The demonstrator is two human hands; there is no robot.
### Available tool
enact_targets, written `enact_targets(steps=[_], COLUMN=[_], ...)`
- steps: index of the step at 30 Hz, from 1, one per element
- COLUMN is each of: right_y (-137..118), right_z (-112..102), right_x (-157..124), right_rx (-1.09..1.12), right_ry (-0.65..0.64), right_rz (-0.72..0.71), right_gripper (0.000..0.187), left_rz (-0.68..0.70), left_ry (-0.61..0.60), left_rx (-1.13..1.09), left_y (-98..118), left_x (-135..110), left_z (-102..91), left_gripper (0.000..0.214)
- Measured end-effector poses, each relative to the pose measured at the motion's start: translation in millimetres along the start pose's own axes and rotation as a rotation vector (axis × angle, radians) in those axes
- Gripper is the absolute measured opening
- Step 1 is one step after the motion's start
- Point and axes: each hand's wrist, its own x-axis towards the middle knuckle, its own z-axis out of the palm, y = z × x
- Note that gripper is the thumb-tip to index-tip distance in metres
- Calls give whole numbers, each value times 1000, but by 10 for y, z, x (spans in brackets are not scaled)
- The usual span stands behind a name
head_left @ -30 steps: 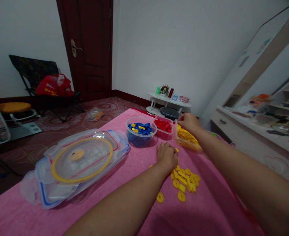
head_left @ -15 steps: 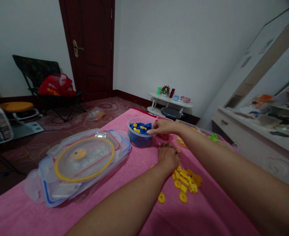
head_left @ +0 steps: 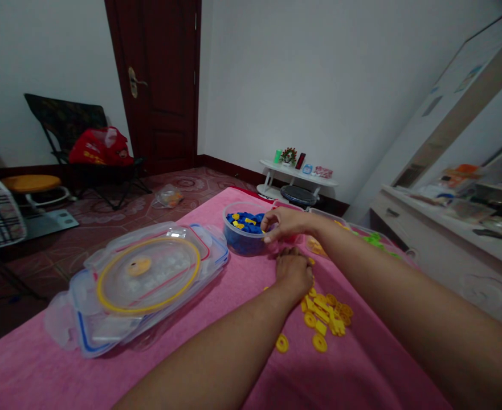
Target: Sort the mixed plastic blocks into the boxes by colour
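Observation:
My right hand (head_left: pixel 282 224) is at the right rim of a round clear tub (head_left: pixel 244 246), thumb and fingers pinched together. A small bit of yellow shows at its fingertips, apparently a yellow toy piece (head_left: pixel 264 231). Inside the tub are many blue toy pieces (head_left: pixel 247 226) with several yellow ones on top. My left hand (head_left: pixel 292 273) lies palm down on the pink cloth, just in front of a red container, with nothing visible in its fingers. Beside my left wrist is a loose pile of yellow toy pieces (head_left: pixel 321 312), including wheel-like rings.
Stacked clear lids (head_left: pixel 148 285) lie at the table's left. Behind my right forearm stand a red container (head_left: pixel 291 239) and a tray with green pieces (head_left: pixel 374 242). The table has a pink cloth (head_left: pixel 216 310). A white shelf (head_left: pixel 302 173) stands against the wall.
My right hand has drawn slightly back from the pieces in the tub, and its fingers are now pinched with yellow at the tips. My left hand stays in place.

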Motion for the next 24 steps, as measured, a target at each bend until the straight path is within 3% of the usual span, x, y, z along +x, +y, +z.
enact_targets(steps=[7,12,17,19,22,24], right_y=[29,4,-47,-71,-124,-166], right_z=[50,59,102,114,108,98], right_x=[-50,-41,-51,-47,-24,14], right_rx=[163,101,143,156,113,6], right_ry=[105,20,81,135,324,451], right_rz=[-59,-42,-5,-17,-39,-53], right_gripper=[36,39,36,29,14,19], left_rz=[20,7,8,13,7,9], left_ry=[29,19,1,-7,-10,-4], left_rx=[2,-7,-16,-18,-11,3], left_y=[-17,-3,-2,-6,-9,-7], left_x=[7,-7,6,12,18,20], left_z=[46,30,19,20,24,26], left_gripper=[25,24,24,24,23,22])
